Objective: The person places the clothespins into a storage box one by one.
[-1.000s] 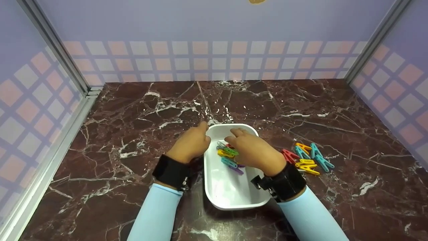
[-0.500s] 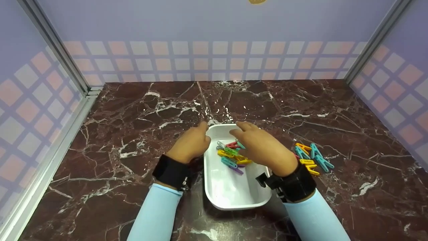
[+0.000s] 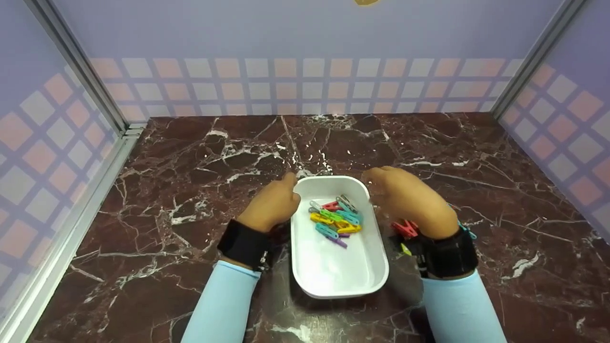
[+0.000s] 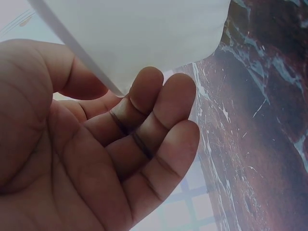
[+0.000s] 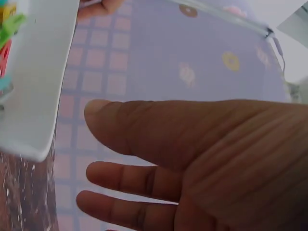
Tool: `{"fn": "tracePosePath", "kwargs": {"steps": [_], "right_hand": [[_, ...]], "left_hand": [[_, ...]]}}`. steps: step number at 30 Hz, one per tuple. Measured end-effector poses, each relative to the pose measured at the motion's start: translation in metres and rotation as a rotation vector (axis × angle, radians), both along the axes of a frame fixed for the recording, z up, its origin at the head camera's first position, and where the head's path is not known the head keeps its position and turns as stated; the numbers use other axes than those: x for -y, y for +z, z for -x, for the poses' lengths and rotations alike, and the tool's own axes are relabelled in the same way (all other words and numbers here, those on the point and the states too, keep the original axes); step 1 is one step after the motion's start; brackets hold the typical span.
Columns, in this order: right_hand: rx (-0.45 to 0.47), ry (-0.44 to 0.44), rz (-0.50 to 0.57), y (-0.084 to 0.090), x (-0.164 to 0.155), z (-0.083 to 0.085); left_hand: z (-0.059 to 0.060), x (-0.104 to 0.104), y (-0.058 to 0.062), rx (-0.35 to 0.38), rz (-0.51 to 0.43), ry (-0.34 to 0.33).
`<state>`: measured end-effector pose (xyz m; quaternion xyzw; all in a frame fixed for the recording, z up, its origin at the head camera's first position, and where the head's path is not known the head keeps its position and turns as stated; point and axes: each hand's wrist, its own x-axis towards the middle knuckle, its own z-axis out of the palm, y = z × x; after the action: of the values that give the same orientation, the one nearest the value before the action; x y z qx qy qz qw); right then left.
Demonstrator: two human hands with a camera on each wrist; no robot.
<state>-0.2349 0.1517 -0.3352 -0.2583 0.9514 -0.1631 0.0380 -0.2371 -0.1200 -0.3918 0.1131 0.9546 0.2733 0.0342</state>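
Pegs lie heaped in the white tray on the counter. The right hand has drawn out of the tray to its right side, grip empty, fingers loose and apart, above the spare pegs. The left hand stays at the tray's left rim, fingers curled round the edge.
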Motion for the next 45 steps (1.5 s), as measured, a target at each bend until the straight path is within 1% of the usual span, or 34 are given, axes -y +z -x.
{"fn": "tracePosePath", "kwargs": {"steps": [4,8,10,13,18,20,23,28,31,34,37,42,45], "right_hand": [[0.076,-0.118,0.043,-0.006,-0.020,0.011],[0.095,-0.165,0.000,-0.018,-0.037,0.023],[0.113,-0.171,-0.037,-0.023,-0.043,0.028],[0.169,-0.184,-0.089,-0.031,-0.050,0.034],[0.229,-0.196,-0.155,-0.039,-0.056,0.040],[0.245,-0.207,-0.165,-0.043,-0.057,0.041],[0.293,-0.219,-0.171,-0.050,-0.058,0.043],[0.323,-0.167,-0.175,-0.062,-0.057,0.047],[0.301,-0.158,-0.151,-0.064,-0.055,0.049],[0.290,-0.163,-0.094,-0.066,-0.053,0.051],[0.241,-0.157,-0.047,-0.068,-0.050,0.053],[0.125,-0.152,-0.029,-0.073,-0.045,0.057],[0.116,-0.172,-0.004,-0.073,-0.044,0.057]], "left_hand": [[0.001,0.000,0.000,0.014,0.005,0.007],[0.001,0.000,0.001,0.023,0.002,0.014],[0.001,0.000,0.001,0.020,0.000,0.008],[0.000,0.000,0.001,0.012,0.002,-0.004],[0.000,0.001,0.001,0.003,-0.001,-0.011],[0.000,0.001,0.001,0.002,-0.001,-0.010],[0.001,0.000,0.000,0.004,0.004,-0.004],[0.000,0.001,0.000,0.006,0.011,0.003],[0.000,0.000,0.000,-0.008,0.010,-0.002],[0.000,0.000,0.000,-0.016,0.006,-0.005],[0.000,0.000,0.000,-0.016,0.004,-0.005],[0.000,0.001,0.000,-0.012,0.000,-0.013],[0.000,0.001,0.000,-0.009,-0.003,-0.021]]}}
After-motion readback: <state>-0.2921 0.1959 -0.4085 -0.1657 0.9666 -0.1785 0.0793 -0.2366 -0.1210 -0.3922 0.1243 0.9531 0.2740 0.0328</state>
